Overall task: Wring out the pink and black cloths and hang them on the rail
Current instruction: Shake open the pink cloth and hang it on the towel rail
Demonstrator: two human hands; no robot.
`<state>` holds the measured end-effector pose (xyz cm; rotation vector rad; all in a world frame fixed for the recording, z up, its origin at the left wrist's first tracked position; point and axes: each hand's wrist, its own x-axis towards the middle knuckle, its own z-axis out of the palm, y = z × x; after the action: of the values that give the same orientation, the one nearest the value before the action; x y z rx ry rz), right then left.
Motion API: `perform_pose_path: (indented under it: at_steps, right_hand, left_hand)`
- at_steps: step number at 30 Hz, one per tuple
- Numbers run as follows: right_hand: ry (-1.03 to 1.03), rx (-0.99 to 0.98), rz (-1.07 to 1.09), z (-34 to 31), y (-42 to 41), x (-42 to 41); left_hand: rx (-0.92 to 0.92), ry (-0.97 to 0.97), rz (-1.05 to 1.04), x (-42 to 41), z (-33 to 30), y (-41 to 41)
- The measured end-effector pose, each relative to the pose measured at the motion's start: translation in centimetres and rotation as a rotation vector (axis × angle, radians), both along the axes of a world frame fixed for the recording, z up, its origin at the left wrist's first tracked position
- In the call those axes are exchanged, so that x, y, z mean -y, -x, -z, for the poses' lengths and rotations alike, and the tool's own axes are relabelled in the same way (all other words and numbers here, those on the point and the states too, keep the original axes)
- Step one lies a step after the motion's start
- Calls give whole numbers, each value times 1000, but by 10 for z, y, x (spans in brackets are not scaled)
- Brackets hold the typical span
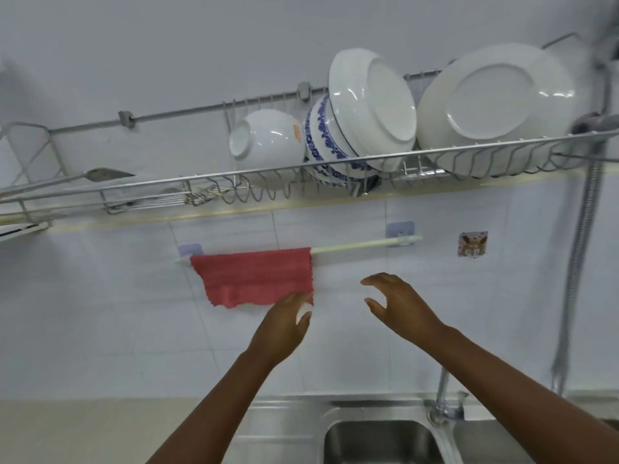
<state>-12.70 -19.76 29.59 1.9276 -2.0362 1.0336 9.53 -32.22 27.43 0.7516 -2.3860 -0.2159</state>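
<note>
Both grips loose: left hand touches the pink cloth on the rail, right hand spread empty.

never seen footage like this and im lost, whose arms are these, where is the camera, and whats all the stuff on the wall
There is one picture, taken by a wide-angle camera worn on a person's head, so the two bare arms reaching up from the bottom are that person's own. No machine is involved.

The left hand touches the lower corner of a pink cloth that hangs over a white rail on the tiled wall. The right hand is open in the air beside it and holds nothing.

Above the rail, a wire dish rack carries white plates and bowls, one patterned in blue. Below, at the bottom edge, is a steel sink with a tap. No black cloth is in view.
</note>
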Motion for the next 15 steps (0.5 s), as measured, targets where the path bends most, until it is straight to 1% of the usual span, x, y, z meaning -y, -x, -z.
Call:
perform_pose_path:
  at_steps: [3, 7, 12, 15]
  right_hand:
    - [-64, 38, 55, 27, 18, -40]
    - [-151, 92, 115, 70, 37, -93]
    - [-287, 206, 199, 125, 52, -150]
    - [-342, 255, 235, 157, 58, -177]
  left_hand:
    - [-23, -69, 64, -34, 23, 28]
    - [6, -183, 135, -74, 66, 60]
    - [62, -378, 167, -119, 125, 86]
    - [91, -457, 181, -144, 157, 98]
